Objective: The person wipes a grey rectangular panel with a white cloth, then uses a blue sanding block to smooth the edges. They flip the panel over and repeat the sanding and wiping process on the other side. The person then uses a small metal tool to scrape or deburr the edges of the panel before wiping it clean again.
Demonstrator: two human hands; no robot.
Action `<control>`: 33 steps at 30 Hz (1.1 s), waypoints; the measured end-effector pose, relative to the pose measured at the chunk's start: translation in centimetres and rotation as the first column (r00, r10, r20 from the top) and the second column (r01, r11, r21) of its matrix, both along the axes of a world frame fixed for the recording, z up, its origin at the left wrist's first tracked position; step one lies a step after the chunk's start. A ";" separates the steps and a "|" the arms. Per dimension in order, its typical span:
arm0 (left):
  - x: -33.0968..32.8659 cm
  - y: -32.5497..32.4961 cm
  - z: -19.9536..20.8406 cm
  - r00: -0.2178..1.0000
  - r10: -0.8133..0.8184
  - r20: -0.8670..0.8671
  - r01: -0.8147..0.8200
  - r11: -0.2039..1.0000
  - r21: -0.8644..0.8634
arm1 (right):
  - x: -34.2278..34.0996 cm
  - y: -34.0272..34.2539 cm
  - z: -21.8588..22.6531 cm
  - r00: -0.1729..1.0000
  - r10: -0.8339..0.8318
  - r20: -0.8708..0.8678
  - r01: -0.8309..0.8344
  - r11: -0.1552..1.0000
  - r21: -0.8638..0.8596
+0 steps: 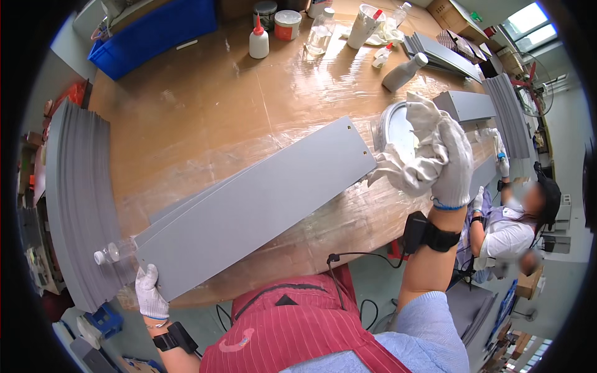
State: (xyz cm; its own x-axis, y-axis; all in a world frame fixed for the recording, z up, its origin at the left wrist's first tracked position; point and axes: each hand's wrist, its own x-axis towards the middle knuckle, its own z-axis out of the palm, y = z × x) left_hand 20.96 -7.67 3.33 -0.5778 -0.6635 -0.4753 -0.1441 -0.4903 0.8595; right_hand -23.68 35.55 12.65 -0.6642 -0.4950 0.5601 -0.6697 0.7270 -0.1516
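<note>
A long grey panel [261,205] lies slantwise across the table, two small holes near its far right end. My gloved left hand [151,293] grips its near left corner, the thumb on the top face. More grey panels [186,202] show beneath it. My gloved right hand [454,158] is closed around a crumpled white cloth [410,168], held past the panel's right end. Behind the cloth is a round, white-rimmed container [387,121], partly covered by it. A clear plastic bottle [115,252] lies beside the panel's left end.
Tall stacks of grey panels [81,199] stand at the left, with another stack [507,115] at the right. A blue bin [155,37], a red-capped glue bottle [259,42] and a grey bottle [404,73] line the far side. A co-worker [510,217] works at the right.
</note>
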 end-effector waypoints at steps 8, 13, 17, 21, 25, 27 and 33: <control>-0.4 -1.0 -0.6 0.999 -0.053 0.013 0.052 0.997 0.058 | 18.0 -21.5 1.5 0.473 0.753 0.457 -0.464 0.654 -0.597; -0.4 -0.7 -0.8 0.999 -0.020 -0.032 0.022 0.996 0.081 | 21.7 -27.6 -6.4 0.560 0.584 0.587 -0.701 0.712 -0.040; 0.7 -1.0 -1.3 1.000 -0.014 -0.001 0.014 0.999 0.044 | 15.8 -24.8 -7.5 0.741 0.288 0.607 -0.387 0.922 0.035; 0.8 -1.3 -1.4 0.999 -0.028 -0.028 0.031 0.995 0.092 | 6.3 -17.1 -8.6 0.888 -0.144 0.436 0.139 0.989 0.042; 0.1 -1.0 -1.6 0.999 -0.025 -0.038 0.028 0.997 0.076 | -1.0 -6.9 -11.3 0.734 -0.554 0.393 0.500 0.832 0.239; 0.0 -1.2 -1.5 0.998 -0.019 -0.055 0.024 0.997 0.078 | -1.6 -1.3 -12.4 0.621 -0.702 0.350 0.561 0.709 0.427; -0.3 -0.7 -0.9 0.998 0.061 -0.011 -0.059 0.982 0.180 | 4.0 4.0 -4.3 0.611 -0.086 0.787 0.572 0.735 -0.364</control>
